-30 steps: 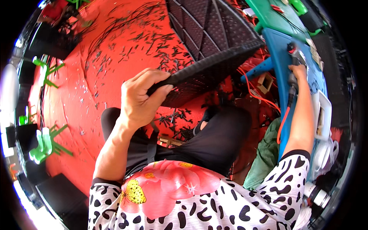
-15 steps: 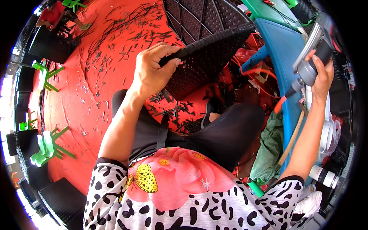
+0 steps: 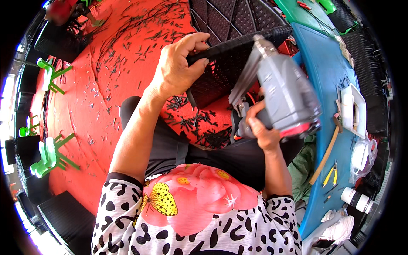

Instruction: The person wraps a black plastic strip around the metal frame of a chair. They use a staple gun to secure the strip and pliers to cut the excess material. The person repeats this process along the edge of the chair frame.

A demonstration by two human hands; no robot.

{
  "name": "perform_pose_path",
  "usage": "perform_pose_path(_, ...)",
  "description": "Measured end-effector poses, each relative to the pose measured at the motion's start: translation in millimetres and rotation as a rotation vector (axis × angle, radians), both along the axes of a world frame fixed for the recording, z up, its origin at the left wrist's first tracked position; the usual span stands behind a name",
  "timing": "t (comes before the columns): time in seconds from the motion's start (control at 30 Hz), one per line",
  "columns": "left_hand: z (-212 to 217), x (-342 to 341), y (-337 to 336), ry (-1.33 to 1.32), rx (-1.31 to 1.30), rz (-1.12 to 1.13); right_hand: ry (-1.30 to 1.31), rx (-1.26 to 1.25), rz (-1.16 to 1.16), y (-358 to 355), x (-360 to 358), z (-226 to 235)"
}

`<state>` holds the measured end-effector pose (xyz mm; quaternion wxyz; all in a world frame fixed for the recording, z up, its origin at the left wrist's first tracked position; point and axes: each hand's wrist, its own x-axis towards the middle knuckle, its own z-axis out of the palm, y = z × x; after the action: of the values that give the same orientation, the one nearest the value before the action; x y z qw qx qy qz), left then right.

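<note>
Closest to you, at the bottom of the frame, your flowered top and dark-trousered lap fill the view, with a heap of short black offcuts [image 3: 204,127] lying on the red floor [image 3: 85,114] just beyond your knees. At the right edge runs a blue table [image 3: 327,85] carrying a wooden-handled hammer [image 3: 325,155], yellow-handled pliers [image 3: 329,174] and a white tray [image 3: 352,110]; green plastic stools [image 3: 46,155] stand at the left rim. Your right hand [image 3: 261,131], right of centre, is wrapped shut around the grip of a grey power tool [image 3: 284,93], whose nose points up against the rim of the black woven panel [image 3: 238,55]; the tool's body covers part of that panel from you. Your left hand [image 3: 178,68], above centre, is curled tight over the panel's edge, thumb on top and fingers underneath. The panel rises from there to the top centre of the frame, tilted toward you, with more black scraps strewn over the floor in the upper left.
</note>
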<state>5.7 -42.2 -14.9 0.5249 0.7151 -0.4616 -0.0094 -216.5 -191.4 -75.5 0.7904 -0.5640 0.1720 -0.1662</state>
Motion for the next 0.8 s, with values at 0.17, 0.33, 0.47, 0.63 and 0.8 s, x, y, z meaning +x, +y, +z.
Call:
perform_pose_path(0.17, -4.7, 2.6, -0.8, 0.033, -0.017, -0.034, 0.046, 1.408, 0.218, 16.0, -10.8, -20.0)
perform_pose_path(0.33, 1.2, 1.9, 0.6, 0.022, 0.041, -0.028, 0.009, 1.203, 0.243, 11.0, -10.8, -24.9)
perform_pose_path(0.47, -1.1, 1.7, -1.1, 0.039, 0.012, -0.037, 0.012, 1.115, 0.249, 6.5, -9.9, -27.4)
perform_pose_path(0.63, 0.6, 3.2, -0.9, 0.015, 0.037, -0.043, 0.012, 1.051, 0.255, 3.6, -8.9, -26.3)
perform_pose_path(0.8, -2.8, 4.1, -0.4, 0.121, 0.009, -0.032, 0.008, 1.005, 0.267, 3.5, -9.2, -24.3)
